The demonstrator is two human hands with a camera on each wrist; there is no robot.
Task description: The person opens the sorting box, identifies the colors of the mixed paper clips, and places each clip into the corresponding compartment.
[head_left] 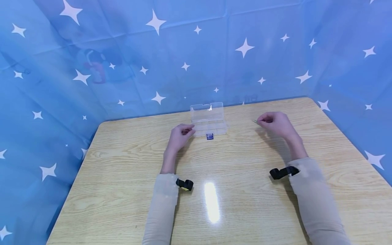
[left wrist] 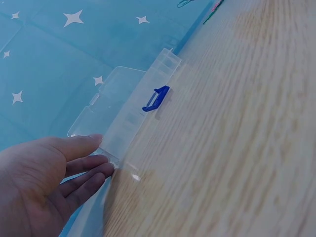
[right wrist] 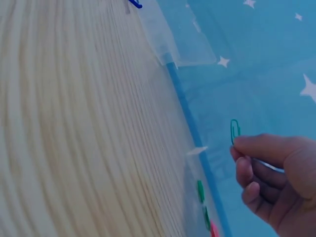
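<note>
Meanwhile, a small green wire paper clip (right wrist: 235, 131) is pinched above the table (head_left: 232, 190) by the right hand (head_left: 275, 124); the clear plastic compartment box (head_left: 209, 119), lid open, is touched by the left hand's (head_left: 180, 136) relaxed fingers (left wrist: 91, 170).

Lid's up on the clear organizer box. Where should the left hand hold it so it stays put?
Hold the clear box by its left end wall, coming from the left, where the left hand already touches it. The raised lid blocks the back, and the blue latch sticks out in front.
</note>
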